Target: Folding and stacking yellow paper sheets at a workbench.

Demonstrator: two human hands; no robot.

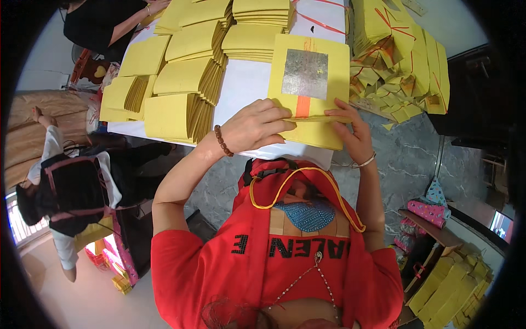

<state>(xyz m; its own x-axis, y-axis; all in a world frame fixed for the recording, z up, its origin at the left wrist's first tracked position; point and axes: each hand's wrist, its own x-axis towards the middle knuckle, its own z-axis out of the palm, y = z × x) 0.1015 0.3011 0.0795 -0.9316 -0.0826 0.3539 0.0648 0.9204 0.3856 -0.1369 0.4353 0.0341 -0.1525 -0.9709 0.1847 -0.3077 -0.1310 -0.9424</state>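
Observation:
A yellow joss paper sheet (338, 71) lies at the near edge of the table, with a silver foil square (305, 74) and an orange strip in its middle. My left hand (260, 125) grips the left part of its lower fold, fingers curled over the paper. At the right end of that fold, my right hand (352, 129) pinches the edge between thumb and fingers. Below the fold, more yellow paper (315, 136) reaches toward me. Left of the sheet stand folded yellow paper stacks (170, 118), several deep.
The stacks rest on a white-covered table (233, 90). Bundles of yellow paper tied with red string (389, 33) are heaped at the right. One person (104, 24) is across the table, and another (71, 186) works at the left. More yellow paper (452, 285) sits at the lower right.

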